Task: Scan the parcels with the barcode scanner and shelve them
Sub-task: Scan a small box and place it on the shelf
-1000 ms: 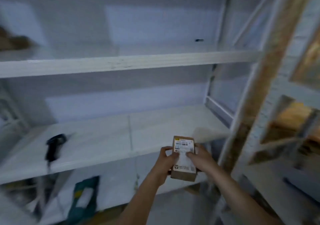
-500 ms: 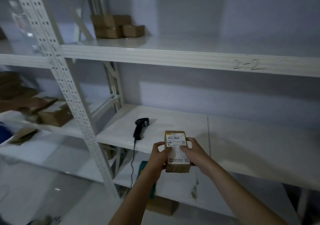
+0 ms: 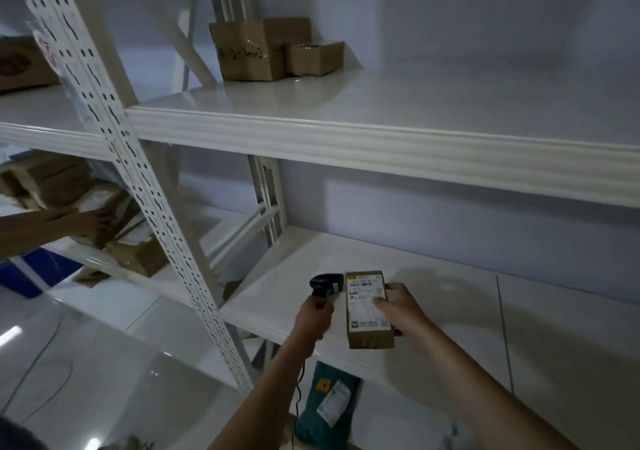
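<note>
A small brown cardboard parcel (image 3: 367, 325) with a white shipping label faces me, held upright over the middle shelf (image 3: 450, 311). My right hand (image 3: 401, 311) grips its right side, thumb across the label. My left hand (image 3: 313, 314) grips the handle of the black barcode scanner (image 3: 325, 285), whose head sits just left of the parcel's top corner. The scanner's cable hangs down past the shelf edge.
Brown boxes (image 3: 273, 51) stand on the upper shelf. A perforated white upright (image 3: 138, 186) crosses at left. Another person's hand (image 3: 83, 222) reaches into cardboard parcels on the neighbouring rack. A teal mailer bag (image 3: 329, 408) lies on the lower shelf.
My left hand let go of the parcel and took the scanner off the shelf, bringing it beside the parcel. My view swung left and nearer to the shelf.
</note>
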{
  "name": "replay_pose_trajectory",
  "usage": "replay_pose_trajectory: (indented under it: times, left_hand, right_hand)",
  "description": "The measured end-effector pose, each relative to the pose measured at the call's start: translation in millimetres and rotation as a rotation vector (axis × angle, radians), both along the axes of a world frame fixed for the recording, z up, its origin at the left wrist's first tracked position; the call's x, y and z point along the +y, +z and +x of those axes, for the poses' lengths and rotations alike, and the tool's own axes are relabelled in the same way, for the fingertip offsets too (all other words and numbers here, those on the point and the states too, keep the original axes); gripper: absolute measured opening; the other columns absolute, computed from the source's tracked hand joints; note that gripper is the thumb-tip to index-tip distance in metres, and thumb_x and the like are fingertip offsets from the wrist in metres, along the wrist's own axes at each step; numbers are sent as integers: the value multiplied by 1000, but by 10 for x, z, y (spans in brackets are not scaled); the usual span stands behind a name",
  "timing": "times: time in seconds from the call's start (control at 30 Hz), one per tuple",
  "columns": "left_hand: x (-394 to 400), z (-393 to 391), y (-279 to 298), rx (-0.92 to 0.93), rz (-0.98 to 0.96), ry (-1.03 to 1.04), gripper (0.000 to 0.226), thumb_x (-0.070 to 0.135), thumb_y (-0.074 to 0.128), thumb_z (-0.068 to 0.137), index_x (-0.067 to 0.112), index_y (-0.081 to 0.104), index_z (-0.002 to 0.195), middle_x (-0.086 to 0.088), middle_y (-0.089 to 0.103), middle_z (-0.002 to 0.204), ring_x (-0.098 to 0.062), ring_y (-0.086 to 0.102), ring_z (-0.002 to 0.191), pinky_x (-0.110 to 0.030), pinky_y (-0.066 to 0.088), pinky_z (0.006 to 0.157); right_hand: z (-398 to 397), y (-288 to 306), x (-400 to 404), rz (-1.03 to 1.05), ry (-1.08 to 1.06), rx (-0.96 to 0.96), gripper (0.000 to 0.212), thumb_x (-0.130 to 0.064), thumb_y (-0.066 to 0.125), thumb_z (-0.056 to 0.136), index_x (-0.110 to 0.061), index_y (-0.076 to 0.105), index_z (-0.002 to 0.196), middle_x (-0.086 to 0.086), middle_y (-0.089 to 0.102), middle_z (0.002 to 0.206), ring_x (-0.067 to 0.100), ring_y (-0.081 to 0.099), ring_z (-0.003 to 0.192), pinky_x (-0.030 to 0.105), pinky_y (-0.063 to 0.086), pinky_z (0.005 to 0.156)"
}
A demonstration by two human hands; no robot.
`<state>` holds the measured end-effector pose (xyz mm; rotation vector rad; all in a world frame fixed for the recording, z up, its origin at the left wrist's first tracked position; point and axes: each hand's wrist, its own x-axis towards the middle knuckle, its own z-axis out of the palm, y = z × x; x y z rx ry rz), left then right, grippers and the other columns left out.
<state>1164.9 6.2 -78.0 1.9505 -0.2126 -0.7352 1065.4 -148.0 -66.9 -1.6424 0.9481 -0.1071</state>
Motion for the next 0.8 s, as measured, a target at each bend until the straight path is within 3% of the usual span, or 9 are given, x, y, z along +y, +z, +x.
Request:
replay_pose_trajectory:
  times: [0.1, 0.2, 0.3, 0.4, 0.53, 0.67, 0.8]
  left_hand:
    - [-69, 360, -170, -50, 118, 24, 14, 22, 53, 93, 13, 53, 104, -6, 59, 88, -27, 60, 89, -35, 50, 79]
    - [-150, 709, -383, -27, 226, -23, 43, 30, 58, 91, 12, 45, 128, -16, 59, 121, -32, 58, 110, -36, 50, 87]
    - [-289, 1022, -626, -47, 363, -113, 64, 39, 60, 90, 7, 36, 141, -18, 49, 136, -35, 50, 123, -40, 45, 100]
    - [-479, 1189, -725, -34, 441, -208, 60, 37, 59, 90, 4, 41, 137, -19, 51, 134, -34, 52, 121, -40, 46, 101]
    - [-552, 1267, -788, -84, 498, -381, 41, 26, 53, 93, 7, 51, 129, -15, 58, 127, -29, 57, 116, -33, 47, 92]
    - [-498, 1381, -935, -6, 385, -381, 33, 24, 56, 92, 2, 56, 115, -14, 62, 111, -29, 61, 103, -34, 51, 83]
    - [-328, 1502, -931, 145, 59, -356, 24, 5, 63, 81, -3, 59, 102, -19, 65, 93, -34, 66, 81, -47, 59, 76]
  right_hand:
    - [265, -103, -135, 9, -45, 44, 39, -18, 62, 94, -15, 44, 128, 8, 65, 119, 26, 70, 96, 31, 58, 64]
    - [444, -184, -205, 75, -103, 67, 45, -16, 64, 94, -17, 41, 132, 11, 64, 120, 24, 69, 90, 26, 52, 54]
    - [585, -261, -276, 76, -171, 93, 51, -15, 66, 92, -17, 38, 134, 8, 63, 114, 24, 68, 89, 24, 49, 52]
    - [627, -332, -347, 42, -267, 138, 56, -19, 68, 90, -17, 37, 137, 9, 62, 118, 26, 67, 96, 26, 50, 57]
    - [668, -374, -301, 26, -356, 151, 61, -24, 69, 88, -18, 36, 139, 10, 60, 127, 29, 65, 105, 39, 57, 78]
    - [734, -319, -178, 20, -421, 149, 64, -25, 68, 89, -19, 33, 143, 11, 57, 133, 29, 64, 107, 39, 57, 80]
    - [719, -325, -30, -3, -495, 136, 71, -26, 73, 85, -20, 31, 142, 11, 58, 129, 29, 66, 103, 47, 57, 88]
